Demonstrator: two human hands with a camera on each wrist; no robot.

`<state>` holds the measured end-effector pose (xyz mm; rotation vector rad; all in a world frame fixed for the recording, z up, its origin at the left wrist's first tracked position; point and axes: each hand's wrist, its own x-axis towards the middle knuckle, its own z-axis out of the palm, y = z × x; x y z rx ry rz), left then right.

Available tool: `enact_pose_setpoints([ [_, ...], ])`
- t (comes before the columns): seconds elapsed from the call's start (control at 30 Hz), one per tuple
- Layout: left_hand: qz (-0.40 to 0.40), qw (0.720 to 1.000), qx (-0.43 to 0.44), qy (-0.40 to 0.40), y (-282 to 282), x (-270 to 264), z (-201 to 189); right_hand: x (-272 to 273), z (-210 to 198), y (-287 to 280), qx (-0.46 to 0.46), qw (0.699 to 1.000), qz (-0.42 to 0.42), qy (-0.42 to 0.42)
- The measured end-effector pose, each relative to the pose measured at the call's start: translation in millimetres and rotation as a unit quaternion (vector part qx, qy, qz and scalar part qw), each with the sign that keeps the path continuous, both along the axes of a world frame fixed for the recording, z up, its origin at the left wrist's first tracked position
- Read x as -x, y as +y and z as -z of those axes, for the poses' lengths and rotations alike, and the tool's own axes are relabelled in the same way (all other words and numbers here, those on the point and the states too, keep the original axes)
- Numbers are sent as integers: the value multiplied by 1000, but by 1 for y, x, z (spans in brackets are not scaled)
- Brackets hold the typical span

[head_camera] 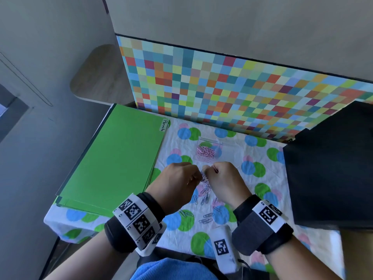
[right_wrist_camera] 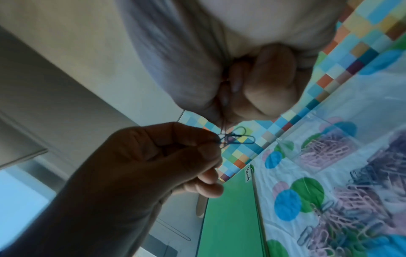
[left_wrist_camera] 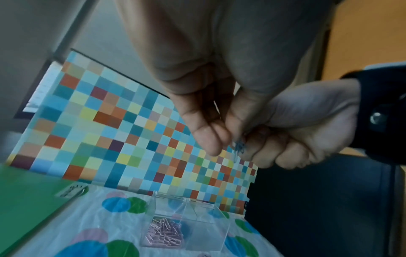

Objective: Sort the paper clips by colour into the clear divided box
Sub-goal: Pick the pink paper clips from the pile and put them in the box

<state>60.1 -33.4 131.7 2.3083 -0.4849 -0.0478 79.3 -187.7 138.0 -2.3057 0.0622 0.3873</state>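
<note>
Both hands hover together above a loose pile of pink and blue paper clips (head_camera: 204,194) on the dotted cloth. My left hand (head_camera: 181,178) pinches a small tangle of blue clips (right_wrist_camera: 236,138) between thumb and fingertips. My right hand (head_camera: 219,174) is curled and pinches the same tangle (left_wrist_camera: 239,147) from the other side. Behind the hands stands the clear divided box (head_camera: 228,152), with pink clips (head_camera: 205,151) in its left compartment (left_wrist_camera: 163,233). In the left wrist view the compartment to the right looks empty.
A green folder (head_camera: 113,158) labelled "Permits" lies left of the cloth. A black object (head_camera: 331,174) fills the right side. A chequered multicoloured board (head_camera: 232,87) stands upright behind the box. A few stray clips (head_camera: 205,218) lie near the front edge.
</note>
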Motion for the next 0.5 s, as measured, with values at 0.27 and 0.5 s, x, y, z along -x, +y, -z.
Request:
enact_pose_setpoints([
  [0.27,-164,970,157,85,-8,10,1,-3,-2,-1,-75,996,44,30],
  [0.5,-133,980,134,60,-8,9,2,-2,0,3,-66,996,51,20],
])
